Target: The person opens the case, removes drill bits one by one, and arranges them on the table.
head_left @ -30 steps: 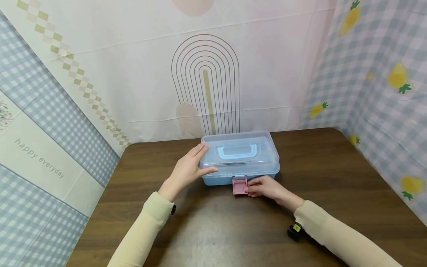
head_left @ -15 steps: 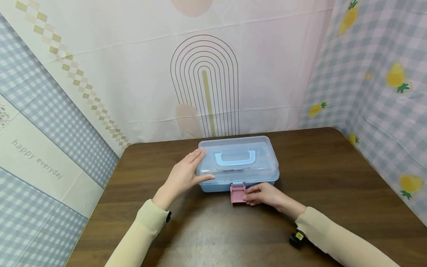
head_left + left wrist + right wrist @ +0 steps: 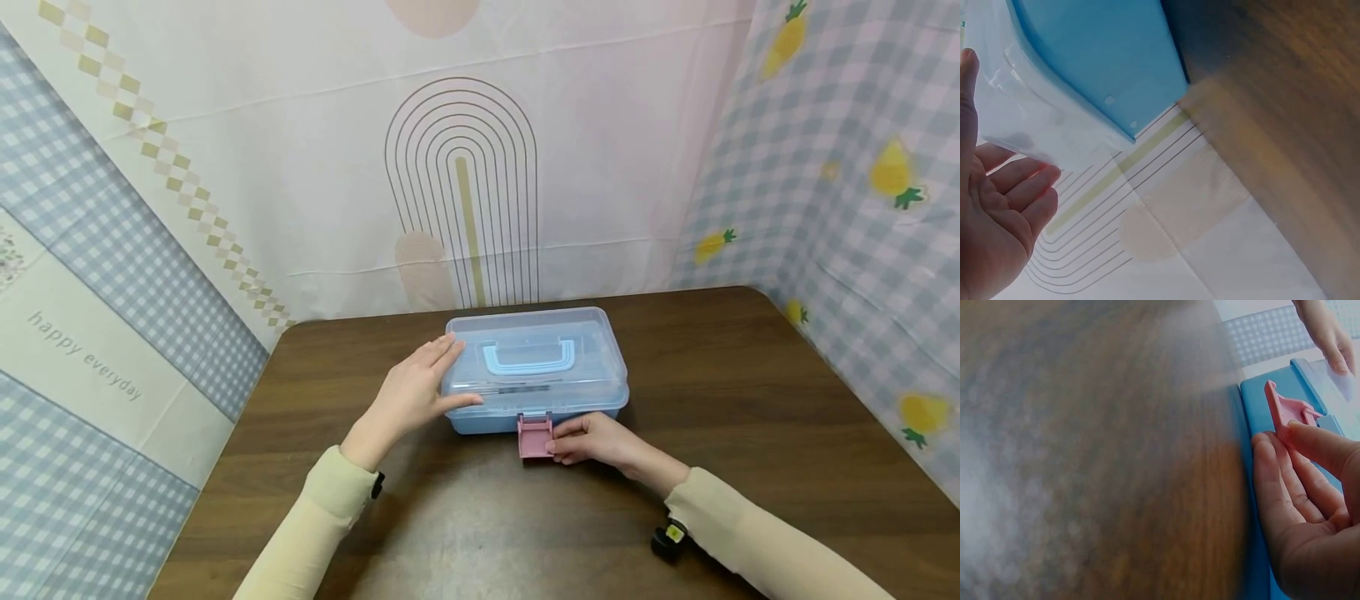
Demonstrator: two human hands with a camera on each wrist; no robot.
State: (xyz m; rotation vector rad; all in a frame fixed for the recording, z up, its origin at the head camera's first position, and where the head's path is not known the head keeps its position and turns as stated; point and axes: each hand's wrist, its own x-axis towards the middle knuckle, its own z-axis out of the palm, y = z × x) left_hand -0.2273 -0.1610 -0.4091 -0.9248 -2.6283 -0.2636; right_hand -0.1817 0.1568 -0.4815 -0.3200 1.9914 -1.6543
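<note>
Just beyond the right hand [image 3: 597,439], which pinches its pink latch [image 3: 535,438], sits the box [image 3: 486,424]; the left hand [image 3: 407,397] spreads loosely against the lid [image 3: 588,358], so a tug might skid it.

Soft light is brightening the head view, casting pale glare on the wooden tabletop [image 3: 480,533] and a dark shadow beside the left sleeve [image 3: 307,517]. White highlights are glinting on the translucent lid [image 3: 1029,103] in the left wrist view; the right wrist view is blurring the wooden tabletop.
</note>
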